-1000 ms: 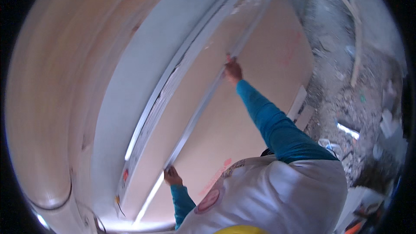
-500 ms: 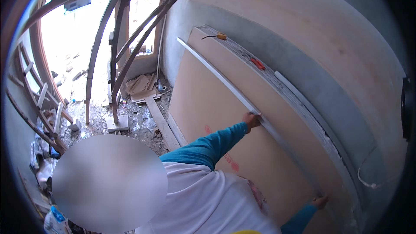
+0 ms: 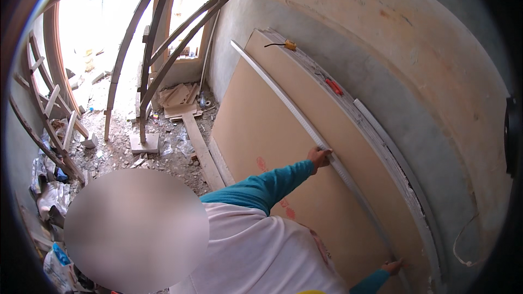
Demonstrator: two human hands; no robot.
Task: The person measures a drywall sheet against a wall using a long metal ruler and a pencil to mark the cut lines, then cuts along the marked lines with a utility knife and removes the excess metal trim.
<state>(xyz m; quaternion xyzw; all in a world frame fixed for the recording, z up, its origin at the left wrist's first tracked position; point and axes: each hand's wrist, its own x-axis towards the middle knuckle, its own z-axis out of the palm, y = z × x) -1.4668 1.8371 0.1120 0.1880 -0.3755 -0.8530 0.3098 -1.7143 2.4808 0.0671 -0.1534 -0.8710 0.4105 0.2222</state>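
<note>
A long pale metal bar (image 3: 283, 103) lies slantwise across the face of a stack of tan plasterboard sheets (image 3: 239, 125), which leans on the wall at the right. My left hand (image 3: 320, 158), in a teal sleeve, grips the bar around its middle. Lower down, at the near part of the bar, my right hand (image 3: 391, 267) has its fingers closed on it; part of that hand is hard to make out. Red printed marks show on the board below my left forearm. A yellow tool (image 3: 290, 46) with a black cord and a red-handled tool (image 3: 334, 86) rest on the stack's upper edge.
Wooden posts (image 3: 146, 81) stand at the left on rubble-strewn ground, with a pale block (image 3: 144, 143) at one foot. Wood scraps (image 3: 180, 98) and a plank (image 3: 202, 151) lie by the boards. A large beam (image 3: 381, 16) crosses the upper right. A blurred oval hides the lower left.
The view has turned slightly, shifting the upper end of the boards and bar to the right. My right hand appears a little lower and further left. Both hands stay on the bar.
</note>
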